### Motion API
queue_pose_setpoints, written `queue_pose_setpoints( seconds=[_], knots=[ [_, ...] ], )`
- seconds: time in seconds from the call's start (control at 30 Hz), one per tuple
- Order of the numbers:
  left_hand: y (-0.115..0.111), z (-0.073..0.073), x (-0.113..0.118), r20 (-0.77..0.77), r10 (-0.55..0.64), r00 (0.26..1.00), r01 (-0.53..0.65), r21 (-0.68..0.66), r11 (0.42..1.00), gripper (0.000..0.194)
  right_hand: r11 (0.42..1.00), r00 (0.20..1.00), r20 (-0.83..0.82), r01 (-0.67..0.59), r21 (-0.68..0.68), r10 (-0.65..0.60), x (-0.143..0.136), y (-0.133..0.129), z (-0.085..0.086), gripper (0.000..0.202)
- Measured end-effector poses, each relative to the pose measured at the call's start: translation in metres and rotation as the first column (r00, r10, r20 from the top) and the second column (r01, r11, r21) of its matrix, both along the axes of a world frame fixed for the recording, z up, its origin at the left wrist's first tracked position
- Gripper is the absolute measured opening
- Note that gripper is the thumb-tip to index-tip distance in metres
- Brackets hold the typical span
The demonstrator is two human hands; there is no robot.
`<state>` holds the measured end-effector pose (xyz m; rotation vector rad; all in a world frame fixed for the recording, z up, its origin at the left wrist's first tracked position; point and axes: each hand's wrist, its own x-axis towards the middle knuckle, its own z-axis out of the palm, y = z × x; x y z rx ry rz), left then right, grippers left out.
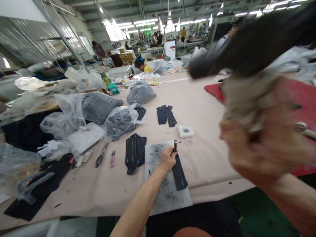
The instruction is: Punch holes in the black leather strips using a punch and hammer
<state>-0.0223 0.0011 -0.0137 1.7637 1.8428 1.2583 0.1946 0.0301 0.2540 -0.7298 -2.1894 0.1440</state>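
Note:
My left hand (168, 159) is closed round a short metal punch (175, 144), which stands upright at the far end of a black flat piece (180, 174). That piece lies on a grey, scuffed board (160, 197). Raised high at the right and smeared by motion, my right hand (259, 148) grips a hammer (242, 49) with a dark head and a wrapped-looking handle. Left of the board is a stack of similar black pieces (135, 153). A few more black pieces (166, 116) lie farther back, near a small white block (185, 131) with a dark patch.
Pink-handled thread snips (113, 159) and dark-handled scissors (100, 156) lie left of the stack. Plastic bags of dark pieces (120, 120) crowd the table's left side. A red sheet (293, 95) lies at right. A person in yellow (147, 68) is across the table.

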Motion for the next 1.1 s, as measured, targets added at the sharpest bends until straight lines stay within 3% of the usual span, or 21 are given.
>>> queue_pose_setpoints(
  seconds=[0.07,0.17,0.27,0.33,0.43,0.47,0.5,0.6,0.67,0.7,0.77,0.83,0.9,0.97,1.03,1.1],
  knots=[
    [0.000,0.000,0.000,-0.007,-0.007,1.000,0.007,-0.006,1.000,0.010,0.997,0.986,0.145,-0.078,-0.019,0.080,0.001,0.000,-0.031,0.072],
    [-0.001,0.000,0.001,0.005,0.001,1.000,-0.001,-0.025,1.000,0.009,0.984,0.906,0.409,-0.039,-0.176,0.110,0.011,0.007,-0.070,0.058],
    [-0.001,0.001,0.001,0.040,0.019,0.999,-0.017,-0.044,0.999,0.009,0.928,0.915,0.399,0.101,-0.358,0.054,0.029,0.015,-0.104,0.052],
    [-0.002,0.002,0.000,0.056,0.014,0.998,-0.011,-0.046,0.999,0.009,0.815,0.949,0.316,0.197,-0.546,-0.018,0.041,0.020,-0.135,0.053],
    [-0.003,0.004,0.000,0.053,0.004,0.999,-0.002,-0.047,0.999,0.009,0.536,0.959,0.245,0.284,-0.795,-0.145,0.050,0.028,-0.186,0.059],
    [-0.004,0.005,0.000,0.052,0.002,0.999,0.000,-0.050,0.999,0.009,0.507,0.947,0.273,0.321,-0.800,-0.169,0.050,0.029,-0.200,0.057],
    [-0.004,0.006,-0.001,0.053,0.004,0.999,-0.001,-0.055,0.998,0.008,0.525,0.929,0.319,0.370,-0.766,-0.190,0.047,0.030,-0.211,0.053],
    [-0.003,0.006,-0.002,0.077,0.013,0.997,-0.006,-0.087,0.996,0.007,0.721,0.865,0.435,0.465,-0.513,-0.248,0.027,0.025,-0.223,0.037],
    [-0.003,0.007,-0.002,0.087,0.014,0.996,-0.004,-0.115,0.993,0.007,0.767,0.883,0.411,0.422,-0.484,-0.227,0.002,0.015,-0.222,0.033],
    [-0.003,0.007,-0.002,0.083,0.016,0.996,-0.005,-0.126,0.992,0.007,0.745,0.907,0.380,0.379,-0.549,-0.181,-0.012,0.009,-0.221,0.032],
    [-0.004,0.008,-0.002,0.068,0.022,0.997,-0.012,-0.141,0.990,0.009,0.618,0.942,0.323,0.306,-0.724,-0.088,-0.040,-0.005,-0.225,0.034],
    [-0.005,0.008,-0.001,0.061,0.037,0.997,-0.027,-0.153,0.988,0.011,0.534,0.942,0.325,0.316,-0.784,-0.081,-0.062,-0.017,-0.234,0.030],
    [-0.003,0.006,-0.001,0.087,0.094,0.992,-0.078,-0.174,0.982,0.011,0.520,0.931,0.348,0.353,-0.778,-0.112,-0.073,-0.025,-0.244,0.025],
    [0.002,0.004,-0.002,0.182,0.243,0.953,-0.206,-0.201,0.958,0.013,0.521,0.928,0.353,0.363,-0.773,-0.123,-0.075,-0.028,-0.249,0.024],
    [0.008,0.003,-0.006,0.341,0.419,0.842,-0.356,-0.232,0.905,0.017,0.510,0.930,0.350,0.357,-0.782,-0.114,-0.072,-0.026,-0.251,0.024],
    [0.010,0.004,-0.012,0.488,0.486,0.726,-0.413,-0.255,0.874,0.020,0.501,0.929,0.350,0.360,-0.787,-0.118,-0.070,-0.025,-0.249,0.023]
  ],
)
